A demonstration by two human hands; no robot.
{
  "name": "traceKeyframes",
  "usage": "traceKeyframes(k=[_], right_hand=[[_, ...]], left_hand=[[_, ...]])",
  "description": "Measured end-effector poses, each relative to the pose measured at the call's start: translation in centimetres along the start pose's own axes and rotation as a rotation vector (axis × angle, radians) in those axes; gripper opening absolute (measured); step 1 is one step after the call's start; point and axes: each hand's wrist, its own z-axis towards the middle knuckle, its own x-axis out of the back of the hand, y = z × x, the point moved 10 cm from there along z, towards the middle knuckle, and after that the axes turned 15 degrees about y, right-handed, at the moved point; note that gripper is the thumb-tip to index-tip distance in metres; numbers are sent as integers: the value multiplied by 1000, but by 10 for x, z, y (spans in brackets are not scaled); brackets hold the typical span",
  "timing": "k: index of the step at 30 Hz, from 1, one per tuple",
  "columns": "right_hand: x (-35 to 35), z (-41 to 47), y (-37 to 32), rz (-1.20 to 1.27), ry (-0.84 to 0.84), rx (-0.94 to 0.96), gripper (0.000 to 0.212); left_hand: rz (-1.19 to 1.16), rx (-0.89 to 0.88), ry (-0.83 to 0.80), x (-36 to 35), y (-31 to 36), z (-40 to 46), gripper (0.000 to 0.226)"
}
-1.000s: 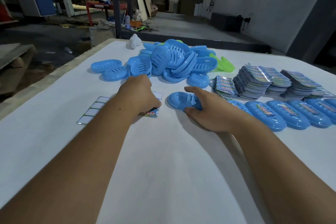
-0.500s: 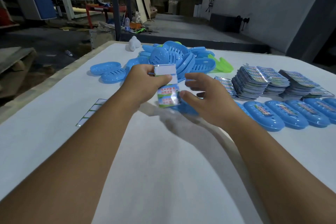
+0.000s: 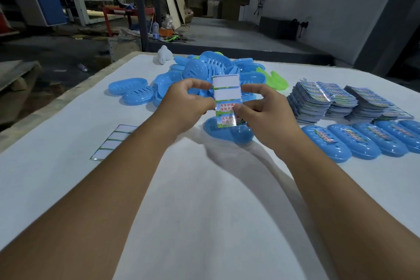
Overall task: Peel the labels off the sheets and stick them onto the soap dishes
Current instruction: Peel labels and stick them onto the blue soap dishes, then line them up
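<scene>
Head view. Both hands are raised above the counter [image 3: 204, 211] at centre frame, holding one label sheet [image 3: 228, 100] upright between them. The left hand [image 3: 188, 103] is pinching the sheet's left edge, fingers curled. The right hand [image 3: 266, 113] is pinching the sheet's lower right edge, thumb and forefinger closed on it, remaining fingers curled.

The sheet is a narrow vertical strip of four panels. The top two panels are showing blank white with thin green borders; the lower two are carrying glossy labels with red characters over a green and blue ground.

Directly below the sheet, a blue oval soap dish [image 3: 229, 132] is lying on the counter, partly hidden by the hands. At right of frame, a row of labelled dishes [image 3: 354, 143] is lying side by side, each with a colourful label on top. Behind that row, stacks of sheets [image 3: 318, 100] are sitting in several piles. At upper centre, a heap of blue dishes [image 3: 204, 68] is piled loosely, with green dishes [image 3: 276, 79] just right of it and two single blue dishes to its left. At lower left of the heap, an emptied sheet [image 3: 113, 141], all panels white, is lying flat on the counter. A small white object [image 3: 164, 55] is sitting at the counter's far edge.
</scene>
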Motion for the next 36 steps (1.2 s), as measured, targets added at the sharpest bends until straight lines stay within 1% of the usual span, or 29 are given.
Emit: traceKeyframes(k=[8, 12, 21, 23, 25, 26, 28, 31, 36], right_hand=[[0, 4, 10, 49, 17, -79, 34], [0, 5, 11, 47, 19, -87, 34], [0, 5, 15, 23, 16, -106, 35], [4, 7, 14, -10, 56, -78, 33], [11, 9, 8, -125, 118, 25, 25], [11, 9, 5, -169, 125, 68, 20], [5, 6, 3, -171, 69, 96, 12], [-4, -2, 2, -207, -2, 104, 16], [-4, -4, -1, -222, -11, 118, 18]], left_hand=[[1, -12, -42, -4, 2, -2, 34], [-7, -29, -34, -3, 5, -3, 31], [-9, -44, -83, -5, 6, -6, 32], [-23, -48, -94, -6, 7, -7, 33], [-42, -51, -99, -7, 8, -8, 33], [-45, -56, -98, -7, 8, -9, 33], [-42, -69, -95, -8, 9, -10, 32], [-28, -92, -106, -11, 9, -12, 32], [-22, -128, -120, -15, 10, -13, 31]])
